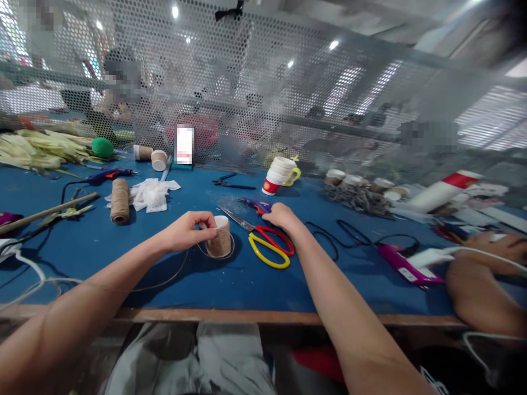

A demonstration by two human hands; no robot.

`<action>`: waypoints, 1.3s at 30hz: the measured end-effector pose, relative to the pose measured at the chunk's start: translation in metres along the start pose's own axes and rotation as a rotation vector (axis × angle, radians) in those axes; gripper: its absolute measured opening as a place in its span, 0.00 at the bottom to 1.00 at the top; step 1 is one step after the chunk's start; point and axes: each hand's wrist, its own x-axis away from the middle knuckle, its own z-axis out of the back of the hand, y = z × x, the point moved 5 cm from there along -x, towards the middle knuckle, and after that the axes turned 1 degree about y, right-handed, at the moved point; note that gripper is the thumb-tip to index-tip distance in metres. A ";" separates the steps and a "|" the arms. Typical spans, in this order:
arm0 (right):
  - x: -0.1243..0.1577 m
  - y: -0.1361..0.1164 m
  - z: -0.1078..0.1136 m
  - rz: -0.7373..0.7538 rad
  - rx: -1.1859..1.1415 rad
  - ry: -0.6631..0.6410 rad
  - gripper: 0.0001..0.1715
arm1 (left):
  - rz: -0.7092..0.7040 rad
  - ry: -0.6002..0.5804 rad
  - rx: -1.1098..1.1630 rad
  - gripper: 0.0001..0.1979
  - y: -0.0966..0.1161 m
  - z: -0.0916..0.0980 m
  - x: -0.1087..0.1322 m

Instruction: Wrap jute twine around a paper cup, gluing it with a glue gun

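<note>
My left hand (187,230) is closed round the top of a paper cup wrapped in brown twine (219,238) that stands on the blue table (230,280). A loose strand of twine (164,280) trails from the cup toward the table's front edge. My right hand (282,215) reaches to the handles of red and yellow scissors (269,246); its fingers curl down over a small blue and red tool (257,206). Whether it grips anything is hidden.
A twine spool (119,201), white gauze (152,194), a blue glue gun (107,174), stacked cups (280,174), pliers (230,182), a pink glue gun (405,266) with black cord lie about. Another person's hands (489,274) rest at right. A perforated screen (288,82) backs the table.
</note>
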 end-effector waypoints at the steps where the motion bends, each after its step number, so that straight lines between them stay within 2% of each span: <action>1: -0.001 0.001 -0.001 -0.009 -0.030 -0.001 0.07 | 0.002 -0.013 -0.003 0.07 -0.001 0.001 0.000; 4: 0.004 -0.001 0.002 0.008 -0.162 0.011 0.07 | 0.008 -0.062 -0.010 0.07 -0.002 0.004 0.000; 7: 0.021 -0.009 0.017 0.062 -0.314 0.074 0.03 | 0.008 -0.094 0.003 0.07 -0.002 0.008 0.000; 9: 0.038 -0.018 0.027 0.121 -0.500 0.079 0.07 | 0.004 -0.110 0.066 0.08 -0.003 0.009 0.000; 11: 0.059 -0.029 0.031 0.199 -0.813 -0.024 0.09 | 0.010 -0.123 0.158 0.09 -0.006 0.010 -0.001; 14: 0.090 -0.046 0.027 0.319 -0.981 -0.158 0.11 | 0.028 -0.090 0.280 0.09 -0.014 0.013 -0.005; 18: 0.113 -0.056 0.016 0.411 -0.864 -0.117 0.13 | 0.037 0.037 0.343 0.09 -0.023 0.019 -0.009; 21: 0.119 -0.056 0.015 0.452 -0.687 0.007 0.12 | 0.067 0.107 0.346 0.09 -0.028 0.022 -0.011; 25: 0.122 -0.058 0.020 0.544 -0.555 0.133 0.09 | 0.082 0.137 0.339 0.08 -0.029 0.022 -0.012; 39: 0.125 -0.062 0.015 0.567 -0.469 0.108 0.09 | 0.076 0.145 0.319 0.07 -0.025 0.020 -0.010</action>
